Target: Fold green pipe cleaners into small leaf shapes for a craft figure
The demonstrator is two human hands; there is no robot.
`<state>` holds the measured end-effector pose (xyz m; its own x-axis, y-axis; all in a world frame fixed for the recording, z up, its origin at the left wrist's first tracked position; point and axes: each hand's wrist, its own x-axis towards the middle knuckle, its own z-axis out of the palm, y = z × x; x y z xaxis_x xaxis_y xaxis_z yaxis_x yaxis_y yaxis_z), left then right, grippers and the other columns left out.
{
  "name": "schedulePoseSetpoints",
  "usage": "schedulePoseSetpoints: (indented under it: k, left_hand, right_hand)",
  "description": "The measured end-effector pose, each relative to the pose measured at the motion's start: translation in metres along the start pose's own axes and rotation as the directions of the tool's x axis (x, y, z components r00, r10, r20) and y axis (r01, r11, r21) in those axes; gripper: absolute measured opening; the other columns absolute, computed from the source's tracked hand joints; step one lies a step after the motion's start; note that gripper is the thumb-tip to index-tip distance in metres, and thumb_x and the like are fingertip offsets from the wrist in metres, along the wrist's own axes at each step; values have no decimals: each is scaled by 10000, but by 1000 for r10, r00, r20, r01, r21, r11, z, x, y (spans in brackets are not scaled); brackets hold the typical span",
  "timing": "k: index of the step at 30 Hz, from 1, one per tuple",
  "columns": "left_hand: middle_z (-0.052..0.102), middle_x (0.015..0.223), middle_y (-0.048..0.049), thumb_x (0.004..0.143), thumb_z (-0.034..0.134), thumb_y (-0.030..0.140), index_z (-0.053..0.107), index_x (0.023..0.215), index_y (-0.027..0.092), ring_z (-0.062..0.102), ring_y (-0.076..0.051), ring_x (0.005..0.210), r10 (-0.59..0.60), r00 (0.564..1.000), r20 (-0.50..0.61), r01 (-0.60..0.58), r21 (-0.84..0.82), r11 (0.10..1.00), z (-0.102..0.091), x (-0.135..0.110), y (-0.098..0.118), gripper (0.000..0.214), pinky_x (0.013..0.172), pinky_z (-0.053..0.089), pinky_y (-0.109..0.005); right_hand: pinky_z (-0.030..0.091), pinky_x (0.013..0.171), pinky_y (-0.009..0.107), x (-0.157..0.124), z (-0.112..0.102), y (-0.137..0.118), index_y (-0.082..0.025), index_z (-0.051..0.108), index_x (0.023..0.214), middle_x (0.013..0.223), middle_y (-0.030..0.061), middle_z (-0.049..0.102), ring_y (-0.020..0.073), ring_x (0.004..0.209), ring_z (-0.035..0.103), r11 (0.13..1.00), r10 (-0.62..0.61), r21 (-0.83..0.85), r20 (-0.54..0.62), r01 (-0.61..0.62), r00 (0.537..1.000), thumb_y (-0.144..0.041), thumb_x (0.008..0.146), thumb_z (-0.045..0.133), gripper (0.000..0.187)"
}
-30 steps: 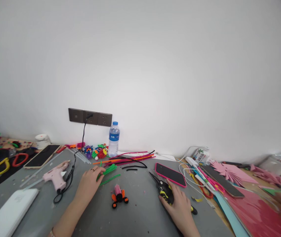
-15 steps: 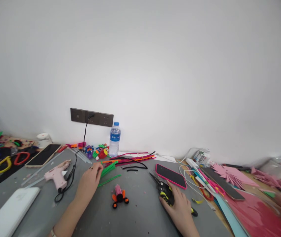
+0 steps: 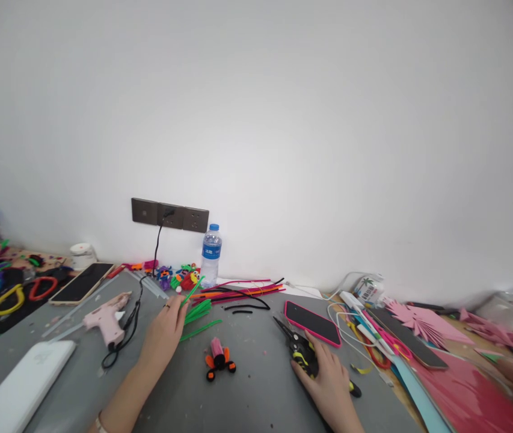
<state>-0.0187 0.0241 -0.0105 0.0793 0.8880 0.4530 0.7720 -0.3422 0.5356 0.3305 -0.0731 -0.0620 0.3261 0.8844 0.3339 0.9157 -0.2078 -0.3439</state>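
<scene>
While the left hand reaches forward with its fingertips drawn together on a green pipe cleaner, whose free end tilts up and away from the fingers, the green bundle lies on the grey surface just beyond that hand and to its right. The right hand lies over the handles of the black-and-yellow cutters, fingers curved across them; whether it truly grips them I cannot tell. Between the two hands sits a small pink and orange figure. To my mind the pinch belongs near the stem's end, lifting it clear so that no neighbours drag along, with the cutters flat and their tips pointing away from the left hand. Beyond the left hand, against the wall, a water bottle stands upright and capped; its fill cannot be made out. Far to the right of the right hand sits a clear box, its contents too blurred to tell.
</scene>
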Motion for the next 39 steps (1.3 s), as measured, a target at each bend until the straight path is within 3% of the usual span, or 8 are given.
schedulePoseSetpoints:
  k: [4, 11, 20, 24, 28, 33, 36, 39]
  left_hand:
    - [644, 948, -79, 969, 280, 298, 591, 972, 213, 661, -225, 835, 60, 998, 14, -60, -38, 997, -2, 0, 4, 322, 708, 503, -304]
    - [625, 994, -89, 951, 329, 275, 633, 1030, 195, 635, -223, 901, 202, 979, -18, -203, -102, 974, -2, 1, 5, 323, 806, 496, -313]
    - [721, 779, -52, 946, 348, 357, 604, 1207, 233, 666, -237, 690, -9, 987, 160, 5, 23, 1000, -1, -2, 5, 386, 632, 494, -305]
    - [685, 1047, -87, 875, 443, 240, 600, 1194, 225, 647, -268, 903, 44, 994, 99, -54, 99, 994, 9, -1, -7, 356, 744, 508, -341]
    - [635, 1129, -98, 848, 447, 168, 604, 1168, 222, 590, -283, 1005, 126, 990, 56, -130, 87, 988, 14, 1, -14, 360, 854, 482, -413]
    - [652, 1078, -77, 875, 426, 194, 633, 1046, 244, 588, -258, 1036, 260, 963, 72, -256, -65, 965, 11, 4, -7, 273, 899, 466, -401]
    - [668, 1031, -76, 885, 423, 209, 642, 1003, 240, 602, -252, 1016, 298, 954, 45, -291, -112, 950, 9, 5, -4, 251, 895, 468, -386]
    - [682, 1003, -68, 893, 435, 205, 639, 989, 236, 609, -243, 999, 315, 949, 16, -311, -122, 943, 10, 5, -5, 228, 886, 464, -382]
  right_hand:
    - [409, 860, 451, 0, 3, 2, -248, 471, 1317, 1180, 93, 630, 339, 1065, 564, 1000, 7, 11, -9, -6, 1000, -446, 763, 509, 589]
    - [400, 867, 456, 1, 9, 10, -249, 473, 1320, 1192, 95, 632, 348, 1091, 554, 999, 19, 34, -5, -18, 1000, -472, 743, 538, 623]
    - [409, 872, 454, 1, 10, 11, -264, 468, 1314, 1185, 87, 638, 344, 1091, 558, 998, 13, 66, -8, -12, 1000, -490, 754, 537, 608]
    - [429, 850, 442, 3, 5, 6, -228, 492, 1287, 1197, 107, 618, 337, 1076, 559, 998, -17, 58, -67, 21, 998, -505, 768, 540, 590]
    - [391, 927, 451, 7, -10, -20, -234, 523, 1247, 1240, 102, 593, 314, 1133, 521, 984, -158, 60, -106, 165, 982, -421, 832, 513, 455]
    - [371, 955, 400, 28, -15, -76, -238, 594, 1126, 1185, 83, 632, 259, 1123, 536, 929, -352, 150, 67, 339, 934, -254, 904, 437, 272]
    - [372, 918, 379, 50, -2, -105, -219, 615, 1077, 1105, 78, 663, 240, 1043, 577, 939, -343, 66, 137, 337, 929, -133, 881, 441, 276]
    - [375, 843, 369, 69, 16, -120, -194, 655, 894, 971, 83, 685, 254, 958, 601, 949, -311, -3, 158, 315, 937, -106, 853, 487, 194]
